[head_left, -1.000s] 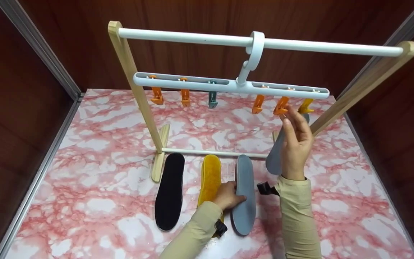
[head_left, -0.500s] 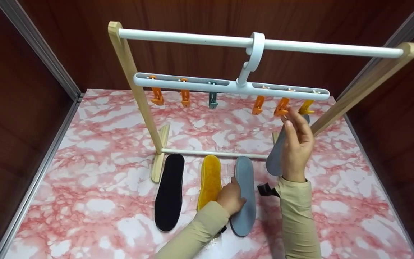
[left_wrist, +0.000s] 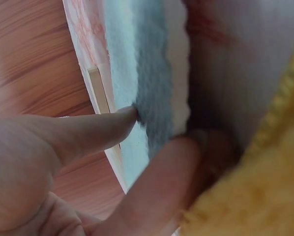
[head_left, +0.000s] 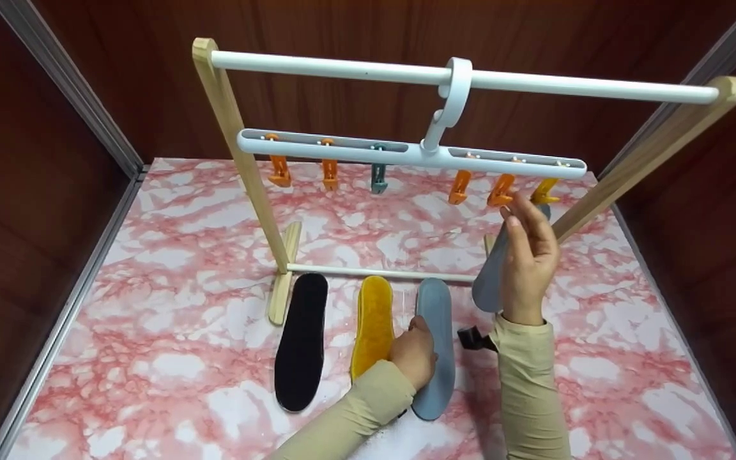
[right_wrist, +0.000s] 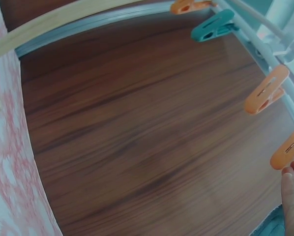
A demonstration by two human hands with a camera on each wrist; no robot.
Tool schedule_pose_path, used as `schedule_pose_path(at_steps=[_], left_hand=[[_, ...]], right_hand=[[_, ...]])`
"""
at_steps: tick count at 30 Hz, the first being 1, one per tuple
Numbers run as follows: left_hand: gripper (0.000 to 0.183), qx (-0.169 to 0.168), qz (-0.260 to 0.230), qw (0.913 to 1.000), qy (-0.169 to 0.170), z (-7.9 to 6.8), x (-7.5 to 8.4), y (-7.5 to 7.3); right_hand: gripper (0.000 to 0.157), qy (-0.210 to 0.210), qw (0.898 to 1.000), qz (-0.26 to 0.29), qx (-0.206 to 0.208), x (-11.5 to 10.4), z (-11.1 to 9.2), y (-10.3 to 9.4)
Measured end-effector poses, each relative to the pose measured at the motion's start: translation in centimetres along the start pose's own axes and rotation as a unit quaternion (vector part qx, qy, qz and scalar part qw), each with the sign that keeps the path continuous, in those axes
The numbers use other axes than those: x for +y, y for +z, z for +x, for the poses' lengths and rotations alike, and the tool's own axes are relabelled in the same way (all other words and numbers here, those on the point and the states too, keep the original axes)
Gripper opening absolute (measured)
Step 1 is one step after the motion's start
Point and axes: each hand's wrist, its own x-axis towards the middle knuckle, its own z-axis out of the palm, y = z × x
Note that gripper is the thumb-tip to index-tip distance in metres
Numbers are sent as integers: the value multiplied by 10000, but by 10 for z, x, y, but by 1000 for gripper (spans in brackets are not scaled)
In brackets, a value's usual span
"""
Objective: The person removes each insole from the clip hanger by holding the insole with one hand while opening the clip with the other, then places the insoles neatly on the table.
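Observation:
My left hand (head_left: 414, 351) pinches the near-side edge of a grey insole (head_left: 439, 377) on the marbled surface. In the left wrist view a thumb and finger lie on either side of that edge. Raised under the hanger, my right hand (head_left: 529, 262) has its fingers fairly straight, with fingertips right at the lower end of an orange clothespin (head_left: 501, 191). Another grey insole (head_left: 489, 281) hangs behind that hand, its top by a yellow clothespin (head_left: 544, 191). A yellow insole (head_left: 374, 319) and a black insole (head_left: 301, 345) lie to the left.
A wooden rack with a white top rod (head_left: 336, 66) carries the white hanger (head_left: 336, 151). More clothespins hang along it, including a dark green clothespin (head_left: 378, 177). A white lower rod (head_left: 381, 273) crosses just behind the insoles. Brown wood-grain walls (head_left: 36, 191) surround the surface.
My left hand has moved slightly right from over the yellow insole and taken the grey insole's edge. The right hand has stayed by the orange clothespin.

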Motion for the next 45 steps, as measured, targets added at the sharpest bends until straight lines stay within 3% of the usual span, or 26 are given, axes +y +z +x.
schedule_pose_path(at_steps=[6, 15, 37, 45], left_hand=[[56, 312, 342, 9989, 36, 1, 2, 2], [72, -10, 448, 9990, 2, 0, 5, -3], [58, -406, -126, 9986, 329, 6, -1, -5], [48, -611, -396, 9968, 330, 14, -3, -13]], right_hand=[[29, 4, 10000, 2, 5, 0, 1, 1], [29, -1, 10000, -24, 31, -1, 1, 0], [27, -61, 9997, -240, 42, -2, 1, -1], [27, -126, 9998, -164, 38, -3, 2, -2]])
